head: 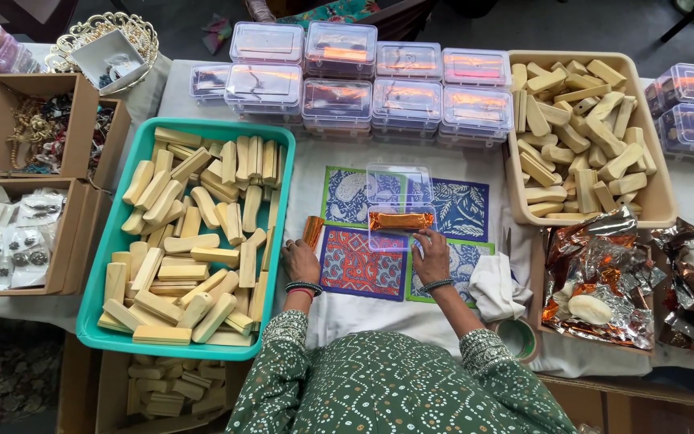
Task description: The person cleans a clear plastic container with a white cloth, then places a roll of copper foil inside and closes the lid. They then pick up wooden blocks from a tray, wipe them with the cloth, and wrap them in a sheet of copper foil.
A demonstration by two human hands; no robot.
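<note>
The right hand (431, 253) is laid with loose, open fingers on the near edge of a clear box (399, 207) holding an orange bar (400, 220), set on patterned mats (363, 265) mid-counter. The left hand (300, 259) rests flat, gripping nothing, beside a foil wrapper (312, 231) and teal tray (104, 245).

clear lidded boxes (339, 80) stacked behind, foil wrappers (596, 277) right

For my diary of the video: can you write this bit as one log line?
left hand: flat on cloth beside teal tray | right hand: touching open clear box | box: holds orange wrapped bar
</note>
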